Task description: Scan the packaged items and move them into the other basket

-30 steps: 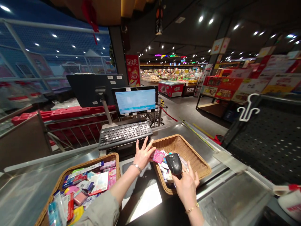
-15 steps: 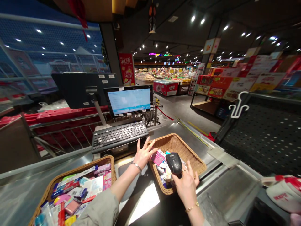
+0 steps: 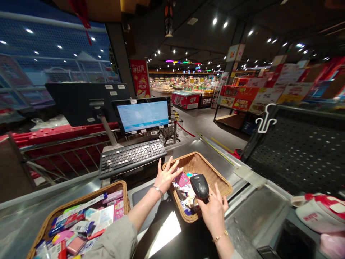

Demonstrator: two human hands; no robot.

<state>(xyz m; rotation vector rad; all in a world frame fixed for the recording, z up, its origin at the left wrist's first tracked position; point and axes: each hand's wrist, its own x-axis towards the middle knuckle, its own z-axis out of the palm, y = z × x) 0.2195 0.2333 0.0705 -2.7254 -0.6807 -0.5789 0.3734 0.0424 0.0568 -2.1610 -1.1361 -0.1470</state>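
Observation:
My left hand hovers over the near left rim of a wicker basket, fingers spread and stretched out. A small pink packet lies just beyond its fingertips on the pile of small packets in that basket; I cannot tell if a finger still touches it. My right hand grips a black barcode scanner, head up, at the basket's near side. A second wicker basket full of colourful packets sits at the lower left, beside my left sleeve.
A black keyboard and a lit till screen stand just behind the baskets on the steel checkout counter. A black perforated panel rises on the right, with a white and red bag below it. Red barriers and rails run along the left.
The pink packet, pinched in my left fingers a second ago, has gone down onto the pile in the basket and the fingers have spread. The scanner hand barely moved. My head turned slightly right.

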